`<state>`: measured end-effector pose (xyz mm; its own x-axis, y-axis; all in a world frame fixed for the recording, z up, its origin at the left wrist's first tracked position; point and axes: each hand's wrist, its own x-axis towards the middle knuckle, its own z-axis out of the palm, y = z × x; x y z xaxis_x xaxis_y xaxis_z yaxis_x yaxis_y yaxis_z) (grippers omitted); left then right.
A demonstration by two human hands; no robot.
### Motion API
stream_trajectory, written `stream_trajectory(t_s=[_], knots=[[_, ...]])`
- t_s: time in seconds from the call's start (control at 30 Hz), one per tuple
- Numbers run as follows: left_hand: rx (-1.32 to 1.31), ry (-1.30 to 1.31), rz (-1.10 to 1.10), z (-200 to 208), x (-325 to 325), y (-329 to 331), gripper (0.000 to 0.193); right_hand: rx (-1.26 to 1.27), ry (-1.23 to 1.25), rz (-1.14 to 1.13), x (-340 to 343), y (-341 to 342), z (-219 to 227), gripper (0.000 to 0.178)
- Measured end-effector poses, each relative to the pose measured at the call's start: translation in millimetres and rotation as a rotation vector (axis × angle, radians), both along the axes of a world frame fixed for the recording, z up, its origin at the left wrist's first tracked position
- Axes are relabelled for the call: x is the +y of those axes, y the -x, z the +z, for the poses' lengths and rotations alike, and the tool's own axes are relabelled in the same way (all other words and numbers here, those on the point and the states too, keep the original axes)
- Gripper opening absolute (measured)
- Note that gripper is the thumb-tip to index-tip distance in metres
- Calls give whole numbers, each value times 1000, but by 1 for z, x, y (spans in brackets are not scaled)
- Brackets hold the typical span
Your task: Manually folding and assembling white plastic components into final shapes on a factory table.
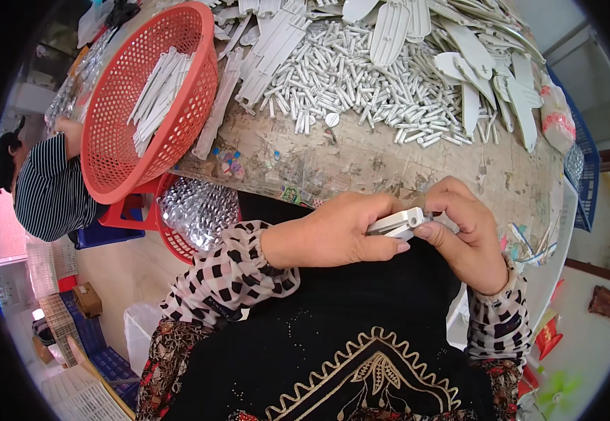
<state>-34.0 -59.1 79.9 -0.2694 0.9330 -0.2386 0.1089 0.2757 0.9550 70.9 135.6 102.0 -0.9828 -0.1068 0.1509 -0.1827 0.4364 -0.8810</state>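
My left hand (336,228) is closed round a bundle of long white plastic parts (405,223), held over the near edge of the table. A round hole shows at the end of one part. My right hand (465,228) meets that end from the other side, its thumb and fingers pinched together. Between those fingers a small pale piece shows in part; its kind is hard to make out. On the table beyond both hands lies a wide heap of small white plastic pins (361,77). Long flat white plastic pieces (470,49) are piled behind it and to the right.
A red perforated basket (203,119) with white strips (161,95) tilts at the table's left. Below it, another red basket (178,242) holds shiny silvery pieces (200,209). A person in a striped shirt (49,186) is at far left. A clear-and-red bag (558,119) lies at right.
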Motion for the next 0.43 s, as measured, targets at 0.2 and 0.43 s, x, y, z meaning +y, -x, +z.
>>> stream_trajectory(t_s=[0.2,0.43], knots=[[139,-123,159,-34,-25,-14,42,-78,73,19,-5,14,-13,11],[179,39,300,-49,-53,2,43,-287,58,46,-1,75,-50,22]])
